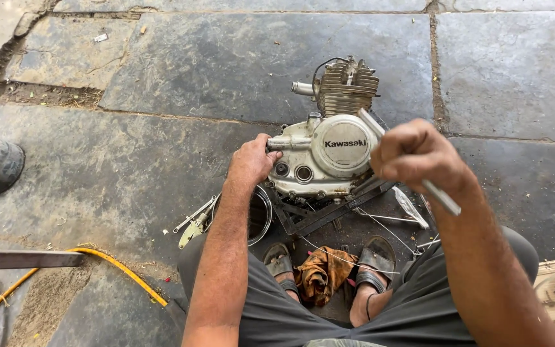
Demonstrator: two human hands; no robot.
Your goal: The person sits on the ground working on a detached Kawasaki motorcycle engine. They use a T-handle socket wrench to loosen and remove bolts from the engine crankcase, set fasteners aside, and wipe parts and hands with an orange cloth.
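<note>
The engine [329, 148], a grey finned unit with a round side cover, stands on a dark metal frame [316, 215] on the stone floor [162, 83], just ahead of the person's sandalled feet. The left hand [252, 160] rests against the engine's left side, fingers curled closed on a projecting shaft [276, 145]. The right hand [415, 154] is raised over the cover, fingers wrapped tight around a metal bar tool [441, 198]; an orange rag [321, 273] lies between the feet.

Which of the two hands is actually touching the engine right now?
The left hand: it rests against the engine at its left end. The right hand is lifted in front of it, closed around a long metal tool.
</note>
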